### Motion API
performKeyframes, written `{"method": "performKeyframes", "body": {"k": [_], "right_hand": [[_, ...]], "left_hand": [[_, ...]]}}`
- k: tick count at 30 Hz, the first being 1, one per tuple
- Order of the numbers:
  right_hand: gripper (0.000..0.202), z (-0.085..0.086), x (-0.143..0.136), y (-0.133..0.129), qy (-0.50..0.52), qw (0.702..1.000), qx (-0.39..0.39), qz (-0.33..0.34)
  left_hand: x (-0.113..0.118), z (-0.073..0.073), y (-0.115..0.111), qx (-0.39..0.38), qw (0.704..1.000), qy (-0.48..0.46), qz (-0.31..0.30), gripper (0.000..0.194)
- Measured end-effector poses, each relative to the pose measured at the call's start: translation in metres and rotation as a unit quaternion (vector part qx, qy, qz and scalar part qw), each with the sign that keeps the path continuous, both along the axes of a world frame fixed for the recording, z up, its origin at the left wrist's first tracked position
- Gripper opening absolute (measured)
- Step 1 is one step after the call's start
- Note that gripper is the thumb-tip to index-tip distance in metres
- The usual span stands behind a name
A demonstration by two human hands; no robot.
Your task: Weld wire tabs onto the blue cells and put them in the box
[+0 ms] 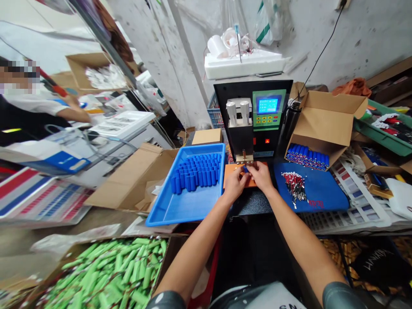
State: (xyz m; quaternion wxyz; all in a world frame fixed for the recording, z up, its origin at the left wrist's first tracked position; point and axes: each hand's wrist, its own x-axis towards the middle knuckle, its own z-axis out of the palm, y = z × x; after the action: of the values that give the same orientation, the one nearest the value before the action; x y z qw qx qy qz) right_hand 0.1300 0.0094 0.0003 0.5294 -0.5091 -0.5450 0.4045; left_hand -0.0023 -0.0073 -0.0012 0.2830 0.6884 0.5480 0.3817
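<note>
A blue battery cell (246, 169) is pinched between my two hands, right under the electrode tips of a black spot welder (236, 141). My left hand (234, 182) closes on it from the left. From the other side my right hand (260, 175) grips it too, and the fingers cover most of the cell. Below them lies an orange work plate (229, 170). A blue tray (189, 210) at the left holds many upright blue cells (196, 174). On a blue mat (322, 186) to the right rests a bunch of red and black wire leads (294, 184).
Behind the mat, an open cardboard box (325, 120) holds more blue cells. Green wrapped cells (119, 274) fill a box at lower left. White foam (244, 64) sits atop the welder. A co-worker (32, 103) is at the far left, beside other equipment.
</note>
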Motion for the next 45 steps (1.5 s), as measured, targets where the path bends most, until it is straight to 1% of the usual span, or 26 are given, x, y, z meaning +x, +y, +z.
{"method": "performKeyframes", "body": {"k": [4,9,12,14,15,17,19,20,22,24,26,28,30,32,35,37,41,43,45], "right_hand": [[0.017,-0.004,0.002,-0.008,-0.08,0.995,0.048,-0.018],[0.017,0.0,-0.001,-0.015,-0.192,0.977,0.085,-0.024],[0.015,0.001,-0.002,-0.02,-0.209,0.973,0.092,-0.041],[0.012,-0.002,0.004,-0.02,-0.187,0.976,0.085,-0.068],[0.012,-0.004,0.011,-0.019,-0.161,0.981,0.079,-0.077],[0.013,-0.007,0.037,-0.014,-0.098,0.988,0.066,-0.102],[0.013,-0.005,0.078,-0.008,-0.062,0.987,0.055,-0.14],[0.013,-0.002,0.101,-0.004,-0.068,0.981,0.053,-0.172],[0.015,0.007,0.151,0.003,-0.115,0.966,0.035,-0.229],[0.017,0.018,0.194,0.013,-0.167,0.944,-0.001,-0.285],[0.019,0.027,0.226,0.023,-0.229,0.917,-0.047,-0.323],[0.022,0.032,0.243,0.034,-0.277,0.898,-0.085,-0.332],[0.024,0.033,0.25,0.045,-0.312,0.885,-0.115,-0.327],[0.022,0.032,0.251,0.054,-0.338,0.875,-0.137,-0.319],[0.015,0.03,0.249,0.063,-0.366,0.867,-0.147,-0.303],[0.013,0.03,0.25,0.064,-0.377,0.867,-0.135,-0.296],[0.015,0.029,0.251,0.056,-0.402,0.866,-0.075,-0.287],[0.014,0.028,0.25,0.052,-0.42,0.868,-0.058,-0.258],[0.014,0.028,0.248,0.05,-0.435,0.868,-0.06,-0.23]], "left_hand": [[0.0,-0.003,0.001,0.013,1.0,0.002,0.001,0.03],[0.001,-0.005,0.002,0.006,1.0,-0.018,-0.009,0.033],[0.001,-0.006,0.0,-0.01,0.998,-0.054,-0.031,0.043],[0.001,-0.005,-0.002,-0.02,0.996,-0.075,-0.041,0.056],[0.001,-0.004,-0.002,-0.017,0.997,-0.07,-0.038,0.059],[0.0,-0.002,-0.004,-0.008,0.998,-0.047,-0.031,0.06],[0.0,0.0,-0.006,-0.003,0.999,-0.014,-0.036,0.057],[0.001,0.001,-0.006,-0.003,0.999,0.006,-0.037,0.056],[0.001,0.003,-0.008,-0.004,0.999,0.044,-0.03,0.053],[0.002,0.004,-0.008,-0.006,0.997,0.071,-0.02,0.051],[0.002,0.003,-0.008,-0.006,0.996,0.085,-0.016,0.051],[0.002,0.001,-0.007,-0.002,0.995,0.094,-0.018,0.051],[0.001,-0.001,-0.006,0.003,0.995,0.097,-0.023,0.052],[0.0,-0.002,-0.006,0.006,0.995,0.099,-0.027,0.052],[-0.001,-0.002,-0.006,0.009,0.994,0.103,-0.03,0.05],[-0.001,-0.001,-0.007,0.012,0.994,0.103,-0.032,0.049],[0.0,0.002,-0.009,0.019,0.993,0.109,-0.032,0.046],[0.0,0.004,-0.009,0.022,0.993,0.114,-0.034,0.044],[0.0,0.005,-0.009,0.022,0.993,0.113,-0.037,0.042]]}}
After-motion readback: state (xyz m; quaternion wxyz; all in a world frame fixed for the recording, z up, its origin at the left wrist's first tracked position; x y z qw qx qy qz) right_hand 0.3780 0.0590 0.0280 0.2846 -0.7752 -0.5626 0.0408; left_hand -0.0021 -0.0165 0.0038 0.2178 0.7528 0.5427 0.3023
